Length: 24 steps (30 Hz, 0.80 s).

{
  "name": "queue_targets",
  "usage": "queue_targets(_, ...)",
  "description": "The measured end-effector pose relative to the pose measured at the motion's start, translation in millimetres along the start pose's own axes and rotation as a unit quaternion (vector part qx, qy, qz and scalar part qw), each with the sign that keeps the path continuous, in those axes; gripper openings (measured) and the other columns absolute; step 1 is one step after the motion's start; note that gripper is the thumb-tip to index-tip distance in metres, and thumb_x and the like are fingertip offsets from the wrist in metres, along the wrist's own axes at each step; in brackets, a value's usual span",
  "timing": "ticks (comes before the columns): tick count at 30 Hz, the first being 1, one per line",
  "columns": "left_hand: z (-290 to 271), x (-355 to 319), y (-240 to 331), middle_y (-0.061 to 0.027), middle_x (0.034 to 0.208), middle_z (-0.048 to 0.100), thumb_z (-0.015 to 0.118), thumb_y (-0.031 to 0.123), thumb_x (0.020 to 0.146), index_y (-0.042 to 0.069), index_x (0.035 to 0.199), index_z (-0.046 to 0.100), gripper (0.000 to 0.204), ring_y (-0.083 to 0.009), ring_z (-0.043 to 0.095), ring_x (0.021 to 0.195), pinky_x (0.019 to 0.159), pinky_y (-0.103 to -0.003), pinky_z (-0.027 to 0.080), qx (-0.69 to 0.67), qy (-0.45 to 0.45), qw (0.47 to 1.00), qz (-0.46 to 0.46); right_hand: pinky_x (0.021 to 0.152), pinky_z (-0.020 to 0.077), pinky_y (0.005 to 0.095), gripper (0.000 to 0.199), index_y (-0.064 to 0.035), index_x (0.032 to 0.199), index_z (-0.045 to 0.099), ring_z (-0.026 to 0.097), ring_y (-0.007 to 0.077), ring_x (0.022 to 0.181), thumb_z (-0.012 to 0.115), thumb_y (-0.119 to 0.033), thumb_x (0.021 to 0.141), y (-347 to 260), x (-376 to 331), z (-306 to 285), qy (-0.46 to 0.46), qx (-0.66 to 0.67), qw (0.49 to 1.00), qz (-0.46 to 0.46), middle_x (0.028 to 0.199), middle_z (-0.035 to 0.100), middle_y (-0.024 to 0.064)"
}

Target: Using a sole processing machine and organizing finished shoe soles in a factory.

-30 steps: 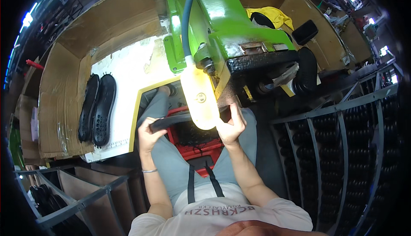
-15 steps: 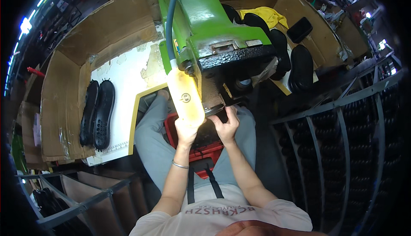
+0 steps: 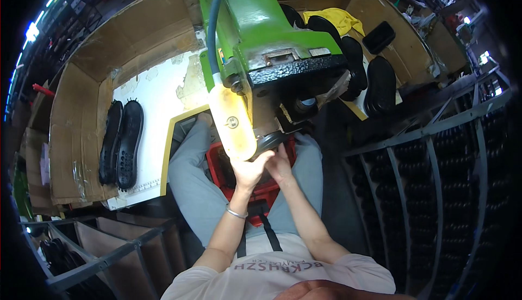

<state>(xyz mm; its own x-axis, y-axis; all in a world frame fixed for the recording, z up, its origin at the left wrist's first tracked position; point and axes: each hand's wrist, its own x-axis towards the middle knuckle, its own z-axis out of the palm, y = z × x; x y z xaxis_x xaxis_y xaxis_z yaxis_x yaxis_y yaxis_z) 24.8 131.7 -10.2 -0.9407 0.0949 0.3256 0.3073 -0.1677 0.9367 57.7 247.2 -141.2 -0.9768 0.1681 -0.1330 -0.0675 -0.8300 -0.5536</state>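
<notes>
A black shoe sole (image 3: 270, 141), seen only at its rounded near edge, sits under the head of a green machine (image 3: 296, 41). My left hand (image 3: 250, 172) grips it from the near side, its thumb pointing right and its other fingers hidden under a glowing lamp (image 3: 232, 123). Beside it my right hand (image 3: 279, 168) is closed on the same sole from below, fingertips at its edge. The two hands nearly touch. Most of the sole is hidden by the machine and the lamp.
Two black soles (image 3: 129, 145) lie on the white tabletop (image 3: 154, 112) at left, inside cardboard walls (image 3: 79, 131). More soles (image 3: 380, 85), a yellow cloth (image 3: 338, 20) and a black phone-like object (image 3: 379, 38) are at right. A red bin (image 3: 217, 172) stands between my knees; racks (image 3: 435, 191) flank me.
My right hand has moved left and slightly down, close to my left hand. The left hand has turned, its thumb now reaching right. More of the sole's edge shows.
</notes>
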Motion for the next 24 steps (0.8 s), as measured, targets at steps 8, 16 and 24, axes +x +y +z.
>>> queue_targets(8,1.2,26.0,41.3,-0.0046,0.08,0.063,0.09,0.015,0.059,0.002,0.088,0.059,0.045,-0.0137,0.06,0.072,0.068,-0.027,0.05,0.248,0.012,0.968,0.031,0.1,0.042,0.0484,0.043,-0.0164,0.135,0.036,0.044,0.0279,0.125,0.052,-0.025,0.096,66.3,-1.0,41.8,-0.008,-0.218,0.968,-0.123,0.132,0.046,0.0088)
queue_targets(16,-10.7,19.1,16.7,-0.0065,0.089,0.065,0.082,-0.001,0.067,0.0,0.099,0.06,0.038,-0.0163,0.064,0.084,0.077,-0.029,0.053,0.04,-0.045,0.998,-0.02,0.096,0.046,0.049,0.052,-0.0163,0.137,0.036,0.046,0.0261,0.123,0.06,-0.022,0.092,39.9,-9.6,25.6,0.094,0.082,0.991,-0.041,0.133,0.046,0.0076)
queue_targets(24,-10.2,18.1,11.6,-0.0116,0.092,0.069,0.084,0.009,0.067,-0.006,0.103,0.063,0.044,-0.0148,0.066,0.08,0.075,-0.027,0.052,-0.022,-0.01,1.0,-0.009,0.085,0.0522,0.0378,0.061,-0.0133,0.133,0.047,0.057,0.0211,0.102,0.07,0.005,0.079,-89.4,-20.4,41.3,0.286,-0.208,0.916,-0.191,0.119,0.055,0.0086)
